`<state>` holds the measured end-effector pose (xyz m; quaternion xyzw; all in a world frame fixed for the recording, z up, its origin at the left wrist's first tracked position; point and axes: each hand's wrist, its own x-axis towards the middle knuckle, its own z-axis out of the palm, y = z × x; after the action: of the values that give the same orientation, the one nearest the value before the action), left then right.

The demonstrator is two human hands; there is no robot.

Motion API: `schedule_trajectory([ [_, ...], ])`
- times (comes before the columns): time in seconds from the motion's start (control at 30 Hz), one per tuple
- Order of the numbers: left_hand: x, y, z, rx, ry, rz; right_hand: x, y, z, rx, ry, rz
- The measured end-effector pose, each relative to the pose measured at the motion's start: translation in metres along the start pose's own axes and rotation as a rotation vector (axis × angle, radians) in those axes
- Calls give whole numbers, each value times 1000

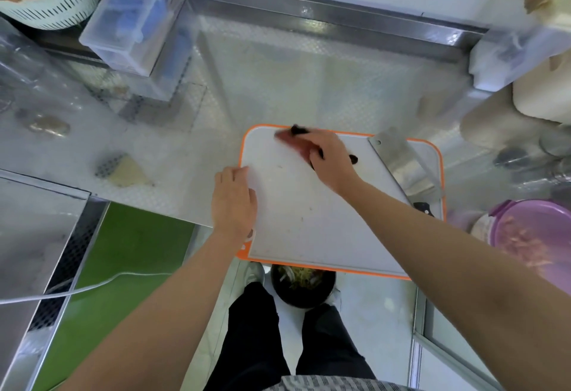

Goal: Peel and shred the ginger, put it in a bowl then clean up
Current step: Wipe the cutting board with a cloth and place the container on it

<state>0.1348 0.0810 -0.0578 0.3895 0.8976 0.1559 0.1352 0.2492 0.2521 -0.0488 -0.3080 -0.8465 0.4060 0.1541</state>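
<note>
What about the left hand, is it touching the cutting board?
Touching. The head view shows the left hand lying across the left edge of the cutting board, with its thumb on the white surface and no gap visible.

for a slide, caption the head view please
Right hand wipes orange-rimmed white cutting board with reddish cloth; left hand rests on its edge.

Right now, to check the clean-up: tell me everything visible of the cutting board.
The cutting board is white, plastic-looking, with an orange rim and rounded corners. It lies on the metal counter, its near edge overhanging. A few specks dot it. The left hand rests on its left edge; the right hand holds a reddish cloth on its far part. A cleaver lies along its right side.
</note>
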Motion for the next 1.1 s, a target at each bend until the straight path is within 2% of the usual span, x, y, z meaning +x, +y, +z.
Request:
schedule_trajectory([
  [0.03,-1,-3,-1,1,-3,1,2,-1,4,-13,-9,-58],
  [0.1,-2,-6,-2,-63,3,-5,2,-3,13,-62,-154,-147],
  [0.17,-1,-9,-5,-139,22,-20,2,-8,12,-67,-273,-74],
  [0.23,1,-10,-7,-160,36,-24,10,-7,11,5,-166,-21],
  [0.3,2,-9,-9,-167,31,-37,11,-12,16,-2,-126,-99],
  [0.37,2,-9,-11,-197,27,-35,2,-14,25,-63,-230,-161],
  [0.43,2,-8,-13,-219,18,-34,-4,-19,19,-32,-311,-90],
  [0.53,4,-9,-14,-225,6,-93,20,-9,9,-1,-8,38],
  [0.6,5,-8,-15,-223,2,-123,24,-10,15,-59,36,-29],
  [0.67,5,-8,-15,-234,15,-112,13,-13,30,-99,-110,-140],
  [0.73,5,-10,-15,-256,30,-104,9,-21,26,-60,-278,-72],
  [0.8,6,-12,-17,-276,25,-109,26,-16,23,-21,-233,-8],
  [0.87,7,-13,-18,-288,28,-113,41,-17,22,-1,-129,-42],
  [0.97,5,-12,-20,-315,54,-106,28,-18,48,39,-158,-138],
  [1.0,4,-12,-21,-324,56,-109,18,-20,52,48,-201,-143],
  [1.1,4,-11,-23,-330,31,-118,-6,-27,35,9,-502,-77],
])
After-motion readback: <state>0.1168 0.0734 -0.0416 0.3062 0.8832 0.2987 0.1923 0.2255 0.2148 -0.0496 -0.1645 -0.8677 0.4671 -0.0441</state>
